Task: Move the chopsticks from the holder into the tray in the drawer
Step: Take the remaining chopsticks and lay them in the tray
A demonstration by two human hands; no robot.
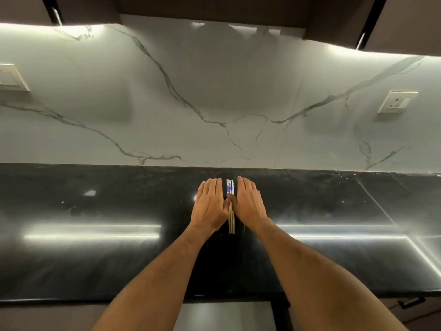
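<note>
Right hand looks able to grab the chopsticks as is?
Probably yes. The right hand lies flat right beside the chopsticks, its thumb already at them; only the left hand flanks the other side.

We see the surface point(95, 259) as polished black stone, glossy enough to mirror the strip lights. The chopsticks point(230, 187) look like pale wood with glazed blue-and-white tops. Behind, the wall point(214, 91) is smooth white marble with grey veins.
</note>
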